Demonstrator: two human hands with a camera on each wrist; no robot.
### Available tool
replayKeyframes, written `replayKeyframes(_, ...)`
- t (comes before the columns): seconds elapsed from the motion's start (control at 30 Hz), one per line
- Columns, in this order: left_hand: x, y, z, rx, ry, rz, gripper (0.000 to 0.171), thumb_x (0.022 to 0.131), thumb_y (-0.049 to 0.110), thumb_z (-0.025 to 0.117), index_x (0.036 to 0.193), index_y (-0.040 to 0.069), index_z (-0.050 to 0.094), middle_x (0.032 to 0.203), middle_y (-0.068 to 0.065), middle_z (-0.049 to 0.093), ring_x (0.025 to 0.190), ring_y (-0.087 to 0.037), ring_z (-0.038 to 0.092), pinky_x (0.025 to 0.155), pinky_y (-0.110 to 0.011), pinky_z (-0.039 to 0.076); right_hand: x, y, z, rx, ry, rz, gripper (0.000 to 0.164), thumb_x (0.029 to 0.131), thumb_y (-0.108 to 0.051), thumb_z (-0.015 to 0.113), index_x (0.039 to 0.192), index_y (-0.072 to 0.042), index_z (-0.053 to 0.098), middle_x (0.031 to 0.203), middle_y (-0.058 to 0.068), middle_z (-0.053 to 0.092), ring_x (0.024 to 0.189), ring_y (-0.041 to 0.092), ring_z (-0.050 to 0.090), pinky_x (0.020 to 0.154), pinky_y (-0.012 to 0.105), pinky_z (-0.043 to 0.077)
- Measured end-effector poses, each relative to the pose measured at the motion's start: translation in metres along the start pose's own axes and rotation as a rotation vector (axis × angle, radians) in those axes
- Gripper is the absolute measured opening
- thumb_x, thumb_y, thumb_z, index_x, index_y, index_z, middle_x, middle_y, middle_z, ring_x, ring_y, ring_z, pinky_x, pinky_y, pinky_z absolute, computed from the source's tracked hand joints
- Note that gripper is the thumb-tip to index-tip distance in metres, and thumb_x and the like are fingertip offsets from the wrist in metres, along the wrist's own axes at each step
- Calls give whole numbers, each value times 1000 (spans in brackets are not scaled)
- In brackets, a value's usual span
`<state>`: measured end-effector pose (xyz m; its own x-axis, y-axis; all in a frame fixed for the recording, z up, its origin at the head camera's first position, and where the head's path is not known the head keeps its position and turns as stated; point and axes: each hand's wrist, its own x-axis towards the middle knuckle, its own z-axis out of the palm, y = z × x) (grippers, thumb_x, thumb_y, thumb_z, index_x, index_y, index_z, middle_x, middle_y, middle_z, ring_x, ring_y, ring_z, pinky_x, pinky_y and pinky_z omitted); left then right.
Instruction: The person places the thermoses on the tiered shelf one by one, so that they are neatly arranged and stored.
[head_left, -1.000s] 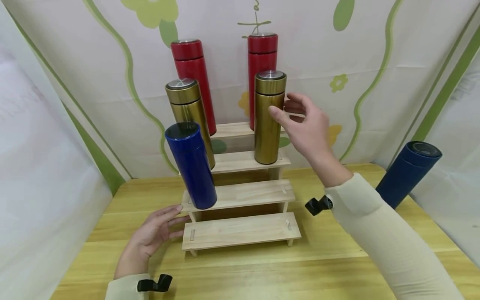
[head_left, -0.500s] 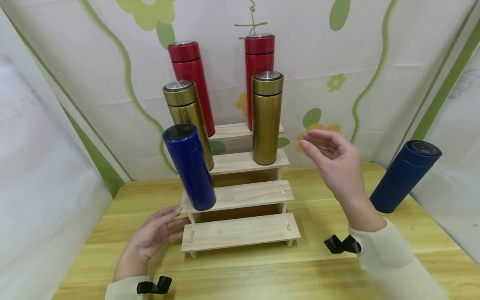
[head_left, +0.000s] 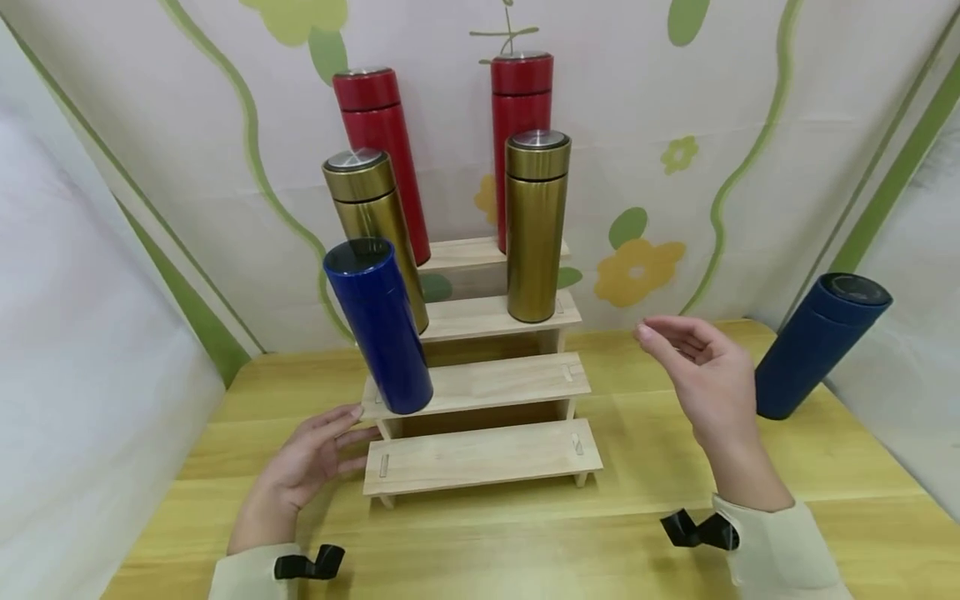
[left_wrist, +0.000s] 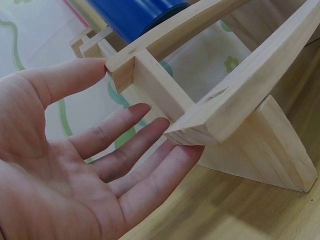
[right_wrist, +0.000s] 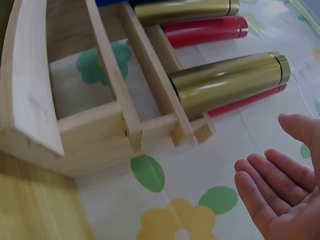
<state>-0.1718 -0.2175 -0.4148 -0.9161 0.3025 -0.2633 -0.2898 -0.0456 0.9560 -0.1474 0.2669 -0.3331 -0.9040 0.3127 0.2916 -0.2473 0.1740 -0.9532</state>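
A stepped wooden rack (head_left: pixel 480 462) stands on the table, and my left hand (head_left: pixel 315 458) touches its left end. In the left wrist view the thumb meets one step's corner and the straight fingers (left_wrist: pixel 160 185) reach a lower step. My right hand (head_left: pixel 705 375) hovers right of the rack, fingers relaxed, holding nothing. Two red thermos bottles (head_left: pixel 522 92) stand on the top step. Two gold thermos bottles (head_left: pixel 536 233) stand one step below, partly covering the red ones. A blue thermos bottle (head_left: pixel 382 333) stands at the left of the step under those.
Another dark blue thermos bottle (head_left: pixel 817 350) stands on the table (head_left: pixel 480 542) to the right, beyond my right hand. A pale flowered cloth (head_left: pixel 645 83) hangs behind the rack, with white sheets on both sides.
My right hand has come away from the right gold thermos bottle and moved down and right, toward the dark blue one. The left hand stays at the rack.
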Motion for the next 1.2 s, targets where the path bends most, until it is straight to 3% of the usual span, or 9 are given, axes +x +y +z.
replayKeyframes(0.13, 0, 1, -1, -3, 5, 8, 61, 115, 28, 50, 162, -5, 30, 140, 8, 65, 126, -10, 66, 105, -41, 58, 2, 2, -4, -118, 29, -7, 36, 97, -28, 84, 127, -9, 77, 109, -17, 81, 101, 1, 75, 85, 10, 57)
replayKeyframes(0.27, -1, 1, -1, 11, 1, -1, 68, 116, 30, 49, 166, -7, 20, 154, 1, 55, 128, -10, 64, 106, -41, 58, 5, 3, -8, -142, 35, -19, 36, 97, -26, 84, 127, -7, 77, 110, -18, 80, 101, 0, 75, 85, 10, 57)
replayKeyframes(0.4, -1, 1, 0, 16, 11, -12, 69, 116, 30, 48, 167, -7, 19, 170, -13, 39, 130, -11, 63, 106, -41, 58, 10, 3, -15, -144, 74, -30, 36, 95, -21, 85, 127, -6, 77, 109, -17, 80, 102, 0, 75, 86, 9, 57)
replayKeyframes(0.5, -1, 1, 1, 12, 14, -11, 68, 116, 30, 49, 166, -7, 21, 175, -20, 28, 130, -11, 63, 106, -41, 58, 15, 3, -25, -143, 150, -50, 34, 94, -17, 86, 125, -5, 77, 107, -16, 80, 102, 1, 75, 86, 8, 56)
replayKeyframes(0.67, 0, 2, 2, 17, 19, -9, 67, 116, 30, 48, 166, -7, 22, 175, -22, 26, 129, -10, 63, 106, -41, 58, 21, 3, -49, -87, 312, -60, 37, 90, -11, 88, 125, -4, 77, 107, -11, 80, 101, 3, 75, 86, 7, 55)
replayKeyframes(0.9, 2, 4, 3, 16, 12, -6, 65, 116, 30, 49, 165, -6, 26, 177, -25, 17, 127, -9, 64, 106, -41, 58, 24, 0, -76, -153, 583, -83, 44, 90, -20, 89, 131, -12, 74, 108, -17, 73, 104, -1, 68, 93, 10, 53)
replayKeyframes(1.03, 1, 4, 2, 10, 14, -5, 56, 116, 29, 50, 160, -1, 36, 174, -22, 25, 126, -9, 65, 105, -41, 58, 24, -1, -84, -156, 698, -93, 44, 91, -22, 87, 133, -14, 72, 111, -18, 69, 106, -2, 65, 99, 15, 52)
replayKeyframes(1.2, 1, 3, 2, 18, 25, -10, 56, 115, 29, 50, 160, -1, 36, 167, -12, 39, 127, -10, 64, 105, -41, 58, 24, -1, -90, -150, 749, -43, 48, 94, -26, 85, 138, -18, 67, 114, -19, 64, 109, -5, 61, 103, 17, 48)
